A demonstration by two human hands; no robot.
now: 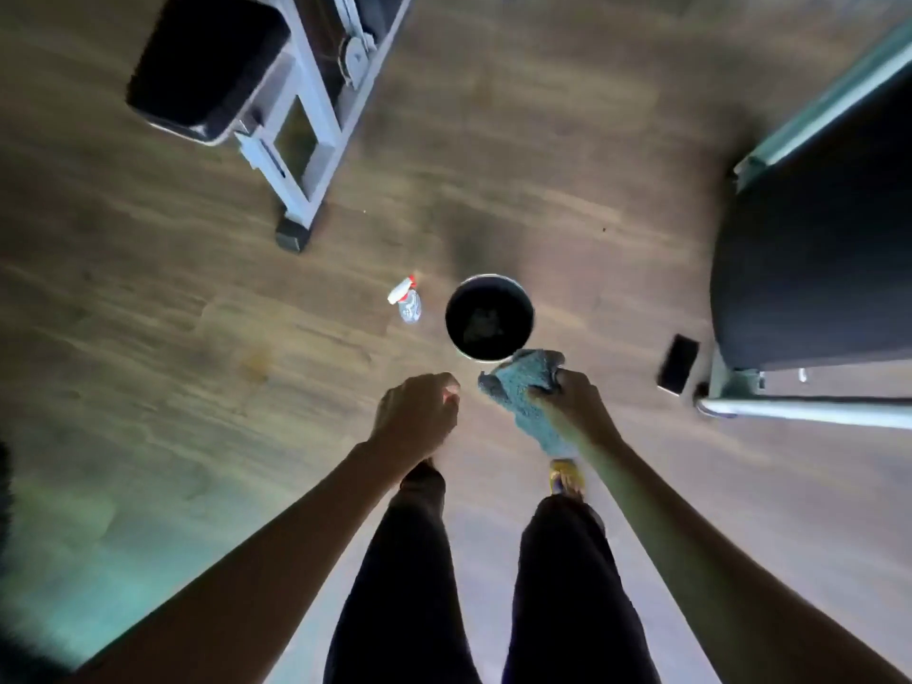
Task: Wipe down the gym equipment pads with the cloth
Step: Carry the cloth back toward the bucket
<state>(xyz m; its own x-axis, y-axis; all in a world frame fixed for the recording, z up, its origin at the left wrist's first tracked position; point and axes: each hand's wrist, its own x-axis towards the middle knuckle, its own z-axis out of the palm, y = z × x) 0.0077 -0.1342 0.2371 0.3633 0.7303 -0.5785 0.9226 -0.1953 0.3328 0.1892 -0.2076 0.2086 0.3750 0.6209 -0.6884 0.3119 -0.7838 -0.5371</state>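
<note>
Blue cloth (518, 392) is hanging bunched at centre frame, right hand (575, 407) gripping it, just under a dark bucket (530, 308) standing on the wood floor (543, 140). Left hand (417, 417) is hovering beside it, apart, fingers curled on nothing. Spray bottle (407, 303) is lying left of the bucket. Phone (678, 363) is lying at right by a black pad (814, 264). Another pad (207, 61) is sitting upper left.

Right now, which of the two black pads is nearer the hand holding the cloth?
The large pad at the right edge, beside the phone. The right hand gripping the cloth is on that side; the smaller pad sits far upper left.
</note>
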